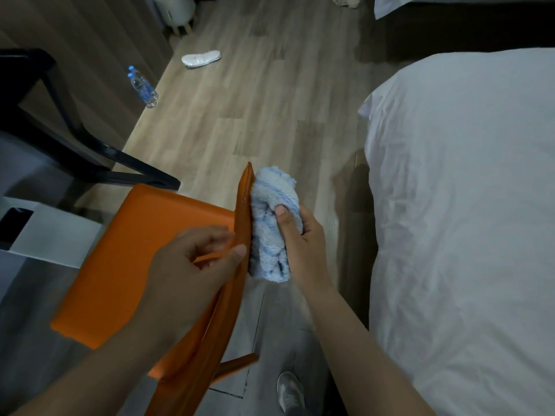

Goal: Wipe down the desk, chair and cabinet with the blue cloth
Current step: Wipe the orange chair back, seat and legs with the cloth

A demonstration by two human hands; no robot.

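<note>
An orange chair (129, 259) stands below me, its seat to the left and its thin backrest running up the middle of the view. My right hand (303, 238) grips the bunched blue cloth (270, 217) and holds it against the outer face of the backrest. My left hand (192, 265) holds the backrest's top edge, thumb on the outer side and fingers on the seat side. The dark desk frame (75, 151) stands at the left behind the chair.
A bed with a white sheet (465, 220) fills the right side. Water bottles (144, 88) and a white slipper (201, 58) lie on the wood floor ahead. A white box (51, 235) sits at the left. My shoe (289, 391) shows at the bottom.
</note>
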